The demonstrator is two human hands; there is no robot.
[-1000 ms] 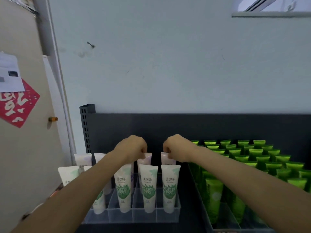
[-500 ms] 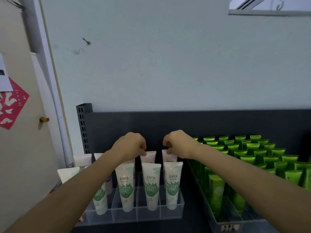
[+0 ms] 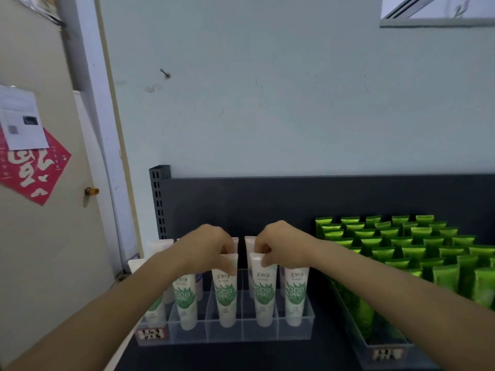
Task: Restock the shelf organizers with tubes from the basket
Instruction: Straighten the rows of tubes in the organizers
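A clear plastic shelf organizer [image 3: 267, 332] with narrow lanes stands on the dark shelf. White tubes with green leaf print stand upright in its front row, caps down. My left hand [image 3: 207, 245] pinches the crimped top of one front tube [image 3: 226, 293]. My right hand [image 3: 281, 243] pinches the top of the tube beside it [image 3: 263, 295]. Another tube [image 3: 296, 293] stands to the right, and one [image 3: 184, 298] to the left. Pale tubes stand in the row behind, partly hidden by my hands. No basket is in view.
A second clear organizer [image 3: 385, 349] at the right is packed with several rows of green tubes [image 3: 401, 245]. The shelf's dark back panel [image 3: 267, 199] rises behind. A door with a red paper decoration [image 3: 32, 170] is at the left. Price labels sit on the organizers' front edges.
Both hands came forward and down from the back-row tubes to the tops of two front-row tubes. The view shifted right, so the organizer sits more central.
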